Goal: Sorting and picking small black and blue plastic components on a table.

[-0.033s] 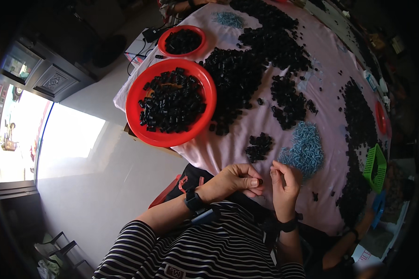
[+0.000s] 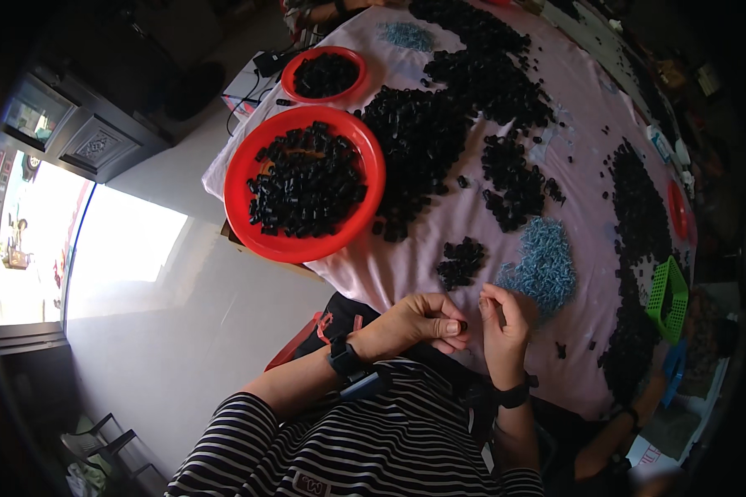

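Note:
My left hand [image 2: 419, 325] is closed, thumb and fingers pinching a small black plastic piece [image 2: 462, 326] at the table's near edge. Just to its right, my right hand [image 2: 506, 325] is raised with thumb and forefinger bent toward each other. Whatever may be between those fingertips is too small to make out. Beyond the right hand lies a heap of small light-blue pins or screws [image 2: 547, 263], and to the left of that heap sits a little cluster of black pieces [image 2: 461, 263].
A large red plate [image 2: 234, 199] and a smaller red plate [image 2: 288, 81] hold black pieces. Big black heaps [image 2: 414, 137] spread over the pink cloth [image 2: 481, 211]. At the right stands a green basket [image 2: 667, 298], with another person's arm [image 2: 613, 435] below it.
My right hand has shifted very slightly up and to the left. The left hand stays in place with its black piece.

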A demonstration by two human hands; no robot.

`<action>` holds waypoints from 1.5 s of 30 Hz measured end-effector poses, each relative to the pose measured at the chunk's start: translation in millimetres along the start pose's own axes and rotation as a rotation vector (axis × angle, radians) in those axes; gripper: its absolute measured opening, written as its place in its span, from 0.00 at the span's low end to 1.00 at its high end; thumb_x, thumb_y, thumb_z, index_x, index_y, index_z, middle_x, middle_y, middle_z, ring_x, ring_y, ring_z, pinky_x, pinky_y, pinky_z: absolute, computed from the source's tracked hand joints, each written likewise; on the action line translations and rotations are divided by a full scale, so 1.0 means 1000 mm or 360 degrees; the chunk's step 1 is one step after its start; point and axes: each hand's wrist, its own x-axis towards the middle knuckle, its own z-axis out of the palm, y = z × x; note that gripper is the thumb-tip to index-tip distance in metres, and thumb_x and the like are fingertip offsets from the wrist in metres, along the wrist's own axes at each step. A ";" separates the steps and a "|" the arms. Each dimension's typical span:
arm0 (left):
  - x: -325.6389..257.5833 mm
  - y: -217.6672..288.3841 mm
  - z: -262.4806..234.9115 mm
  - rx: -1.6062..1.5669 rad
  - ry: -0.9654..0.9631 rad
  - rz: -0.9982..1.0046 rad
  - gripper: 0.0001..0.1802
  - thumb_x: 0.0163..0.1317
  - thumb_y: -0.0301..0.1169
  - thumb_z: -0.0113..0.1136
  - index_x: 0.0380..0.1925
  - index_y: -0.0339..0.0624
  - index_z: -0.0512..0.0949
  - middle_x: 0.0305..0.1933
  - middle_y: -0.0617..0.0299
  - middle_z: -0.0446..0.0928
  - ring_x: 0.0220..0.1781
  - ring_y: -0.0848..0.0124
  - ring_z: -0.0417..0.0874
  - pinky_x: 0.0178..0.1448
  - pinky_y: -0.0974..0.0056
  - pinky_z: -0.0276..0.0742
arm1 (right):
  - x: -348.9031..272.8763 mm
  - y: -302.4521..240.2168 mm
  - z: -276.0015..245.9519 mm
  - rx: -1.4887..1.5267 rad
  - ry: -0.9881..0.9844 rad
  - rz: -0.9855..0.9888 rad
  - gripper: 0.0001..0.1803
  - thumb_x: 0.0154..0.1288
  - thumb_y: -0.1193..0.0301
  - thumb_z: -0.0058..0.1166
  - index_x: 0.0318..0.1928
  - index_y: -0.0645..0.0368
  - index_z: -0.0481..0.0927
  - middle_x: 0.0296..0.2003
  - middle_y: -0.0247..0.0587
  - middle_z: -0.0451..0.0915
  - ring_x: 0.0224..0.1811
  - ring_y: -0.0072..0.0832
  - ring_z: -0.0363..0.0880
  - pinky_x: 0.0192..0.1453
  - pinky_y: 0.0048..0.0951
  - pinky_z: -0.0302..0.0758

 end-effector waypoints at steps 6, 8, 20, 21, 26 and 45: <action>-0.002 -0.003 -0.003 0.0075 -0.0050 -0.0075 0.10 0.72 0.28 0.62 0.49 0.36 0.79 0.47 0.51 0.87 0.49 0.65 0.90 0.52 0.65 0.89 | 0.013 0.012 0.022 -0.0550 -0.0168 -0.0358 0.09 0.68 0.71 0.59 0.48 0.54 0.83 0.41 0.34 0.83 0.46 0.34 0.79 0.61 0.43 0.63; -0.003 0.000 -0.005 0.0068 -0.0069 -0.0078 0.12 0.72 0.31 0.64 0.49 0.37 0.78 0.47 0.54 0.86 0.49 0.67 0.89 0.52 0.66 0.88 | 0.012 0.012 0.022 -0.0668 -0.0260 -0.0374 0.10 0.67 0.69 0.59 0.47 0.53 0.83 0.43 0.32 0.83 0.49 0.32 0.79 0.61 0.43 0.62; -0.004 0.002 -0.006 0.0057 0.0031 -0.0006 0.14 0.73 0.33 0.62 0.52 0.36 0.79 0.46 0.57 0.85 0.46 0.71 0.88 0.46 0.69 0.85 | 0.004 0.007 0.009 -0.0530 -0.0066 -0.0250 0.14 0.65 0.76 0.60 0.51 0.54 0.82 0.37 0.35 0.79 0.42 0.35 0.76 0.59 0.44 0.62; -0.004 0.003 -0.005 0.0032 0.0065 0.0005 0.15 0.73 0.35 0.63 0.51 0.36 0.79 0.46 0.58 0.85 0.46 0.72 0.87 0.48 0.69 0.85 | 0.004 0.004 0.007 -0.0526 -0.0075 -0.0241 0.14 0.65 0.76 0.60 0.51 0.54 0.82 0.37 0.35 0.79 0.42 0.35 0.76 0.59 0.44 0.62; -0.003 0.004 0.001 0.0152 0.0122 0.0053 0.17 0.73 0.38 0.63 0.52 0.38 0.79 0.44 0.64 0.83 0.45 0.76 0.85 0.46 0.71 0.83 | -0.001 -0.016 -0.008 -0.0037 -0.0048 -0.0065 0.10 0.69 0.77 0.60 0.50 0.57 0.84 0.39 0.36 0.80 0.43 0.34 0.76 0.59 0.39 0.66; -0.008 0.000 0.012 0.0228 0.0281 0.0129 0.14 0.72 0.36 0.66 0.48 0.36 0.83 0.43 0.70 0.82 0.46 0.83 0.78 0.51 0.74 0.73 | -0.012 -0.030 -0.004 -0.0041 -0.0023 -0.0134 0.11 0.66 0.77 0.63 0.48 0.55 0.86 0.40 0.33 0.80 0.47 0.33 0.76 0.59 0.38 0.66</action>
